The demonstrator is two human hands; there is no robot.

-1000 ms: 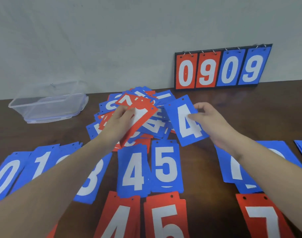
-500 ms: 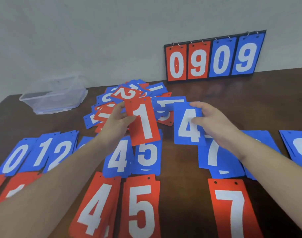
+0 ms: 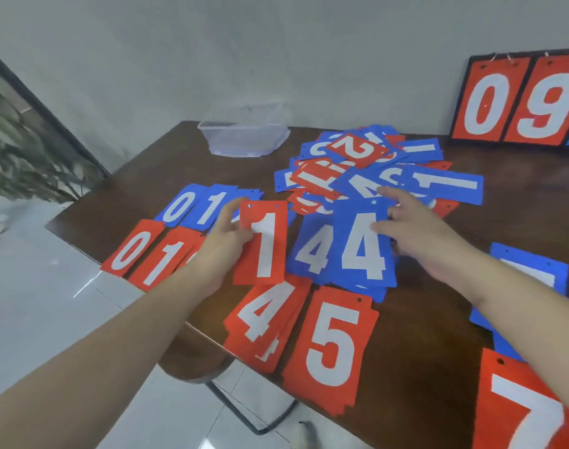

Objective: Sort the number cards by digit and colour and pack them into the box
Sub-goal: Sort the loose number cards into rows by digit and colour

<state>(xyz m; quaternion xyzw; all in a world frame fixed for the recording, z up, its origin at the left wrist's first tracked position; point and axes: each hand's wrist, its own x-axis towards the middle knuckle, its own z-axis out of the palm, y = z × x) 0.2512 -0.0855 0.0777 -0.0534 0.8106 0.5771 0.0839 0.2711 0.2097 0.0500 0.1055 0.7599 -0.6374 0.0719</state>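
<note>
Dark wood table (image 3: 438,319) carries my sorted rows, the mixed heap (image 3: 374,170) and the clear box (image 3: 244,139) at the far edge. My right hand (image 3: 419,234) pinches a blue 4 (image 3: 362,247) over the blue 4 pile (image 3: 312,251); I should square its edges before letting go. My left hand (image 3: 223,251) clamps thumb and fingers on a red 1 (image 3: 263,244), bound, I judge, for the red 1 pile (image 3: 163,260) just left.
</note>
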